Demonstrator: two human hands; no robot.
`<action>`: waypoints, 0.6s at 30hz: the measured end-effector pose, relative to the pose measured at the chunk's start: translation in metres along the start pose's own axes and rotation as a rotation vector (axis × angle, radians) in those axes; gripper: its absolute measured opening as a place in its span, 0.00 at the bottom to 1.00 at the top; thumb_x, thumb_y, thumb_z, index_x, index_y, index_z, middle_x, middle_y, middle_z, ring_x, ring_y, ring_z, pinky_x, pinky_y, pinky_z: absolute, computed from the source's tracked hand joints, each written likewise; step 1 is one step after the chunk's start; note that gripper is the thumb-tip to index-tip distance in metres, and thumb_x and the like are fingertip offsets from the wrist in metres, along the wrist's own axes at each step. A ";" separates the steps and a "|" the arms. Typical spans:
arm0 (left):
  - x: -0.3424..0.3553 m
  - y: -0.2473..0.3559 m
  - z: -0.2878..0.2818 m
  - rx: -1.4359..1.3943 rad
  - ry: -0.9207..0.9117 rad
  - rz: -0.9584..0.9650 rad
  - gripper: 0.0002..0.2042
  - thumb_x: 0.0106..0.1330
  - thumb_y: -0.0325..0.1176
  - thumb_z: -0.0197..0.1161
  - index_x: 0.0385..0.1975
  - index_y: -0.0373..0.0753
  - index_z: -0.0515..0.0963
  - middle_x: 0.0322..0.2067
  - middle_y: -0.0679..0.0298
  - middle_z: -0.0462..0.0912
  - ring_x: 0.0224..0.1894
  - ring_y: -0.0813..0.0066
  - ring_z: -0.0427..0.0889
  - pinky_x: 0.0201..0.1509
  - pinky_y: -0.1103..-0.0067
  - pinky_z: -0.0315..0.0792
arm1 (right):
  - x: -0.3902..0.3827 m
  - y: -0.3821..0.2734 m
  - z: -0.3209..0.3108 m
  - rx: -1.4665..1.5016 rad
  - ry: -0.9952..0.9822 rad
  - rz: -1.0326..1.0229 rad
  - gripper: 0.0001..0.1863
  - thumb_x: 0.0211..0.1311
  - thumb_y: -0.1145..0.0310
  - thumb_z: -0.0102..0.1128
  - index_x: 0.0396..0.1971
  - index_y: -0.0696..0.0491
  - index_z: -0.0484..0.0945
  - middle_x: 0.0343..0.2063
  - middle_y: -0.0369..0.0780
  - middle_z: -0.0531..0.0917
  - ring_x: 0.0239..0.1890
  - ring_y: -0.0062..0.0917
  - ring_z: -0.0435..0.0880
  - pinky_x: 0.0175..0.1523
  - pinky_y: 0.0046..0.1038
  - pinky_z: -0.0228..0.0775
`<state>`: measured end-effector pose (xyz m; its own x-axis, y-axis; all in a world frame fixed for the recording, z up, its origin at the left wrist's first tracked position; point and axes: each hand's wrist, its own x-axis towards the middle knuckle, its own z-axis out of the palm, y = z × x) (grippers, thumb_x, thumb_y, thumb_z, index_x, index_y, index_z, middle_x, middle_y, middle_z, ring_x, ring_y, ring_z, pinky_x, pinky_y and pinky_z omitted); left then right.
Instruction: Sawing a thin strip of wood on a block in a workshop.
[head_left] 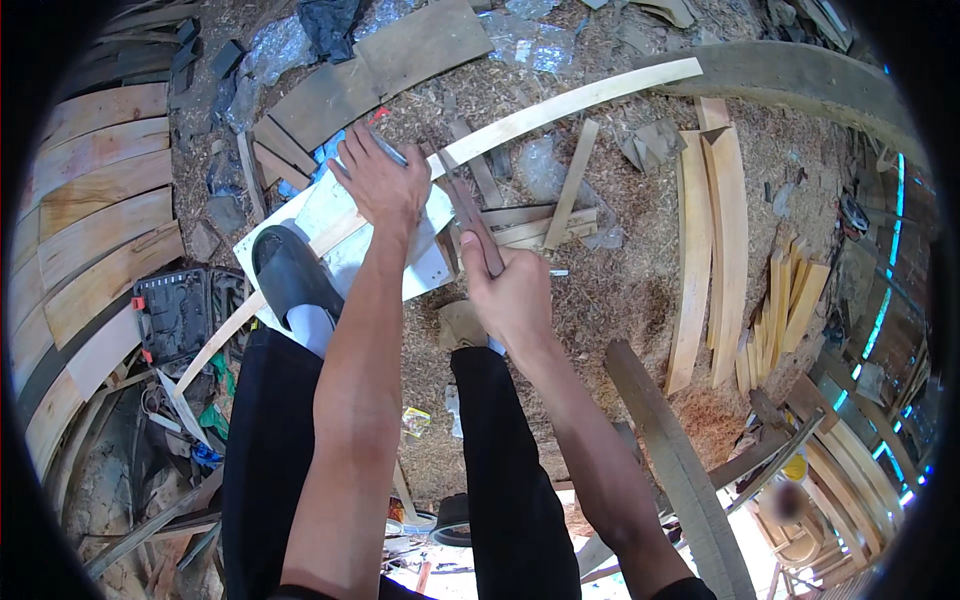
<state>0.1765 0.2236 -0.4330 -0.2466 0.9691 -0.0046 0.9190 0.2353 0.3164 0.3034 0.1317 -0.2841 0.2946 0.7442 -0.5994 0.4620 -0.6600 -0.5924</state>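
A long pale wooden strip lies slantwise over a white board, its far end reaching to the upper right. My left hand bears down on the strip, fingers curled over it, beside a dark edge partly hidden under them. In my right hand is the handle of a long, narrow brown tool that looks like a handsaw. Its far end crosses the strip just right of my left hand. My left foot, in a dark clog, stands on the strip and board.
Stacked planks line the left, above an open black tool case. On the right lie long boards and short offcuts. A thick curved timber rises at lower right; another person is beyond it. Shavings cover the ground.
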 end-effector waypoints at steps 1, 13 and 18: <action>0.000 -0.002 -0.001 0.019 0.017 0.001 0.37 0.55 0.45 0.58 0.62 0.27 0.62 0.61 0.49 0.65 0.68 0.55 0.58 0.76 0.56 0.38 | 0.001 -0.001 -0.001 -0.001 -0.018 0.008 0.26 0.62 0.52 0.58 0.16 0.60 0.82 0.13 0.52 0.78 0.21 0.49 0.81 0.31 0.43 0.73; 0.002 0.001 0.004 -0.027 0.071 -0.002 0.36 0.54 0.45 0.56 0.61 0.27 0.64 0.61 0.49 0.66 0.67 0.54 0.60 0.75 0.55 0.39 | -0.086 0.021 -0.070 -0.087 -0.181 0.171 0.24 0.66 0.53 0.56 0.28 0.61 0.84 0.10 0.50 0.75 0.18 0.39 0.84 0.27 0.38 0.72; -0.002 0.001 0.000 -0.014 0.035 -0.005 0.35 0.54 0.44 0.55 0.60 0.26 0.64 0.61 0.48 0.66 0.67 0.54 0.60 0.75 0.55 0.39 | -0.061 0.012 -0.051 -0.111 -0.115 0.053 0.24 0.66 0.52 0.55 0.29 0.62 0.83 0.12 0.51 0.77 0.19 0.44 0.83 0.28 0.39 0.72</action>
<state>0.1776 0.2223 -0.4333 -0.2624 0.9646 0.0273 0.9132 0.2391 0.3299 0.3335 0.0839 -0.2270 0.2262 0.6876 -0.6899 0.5394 -0.6782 -0.4991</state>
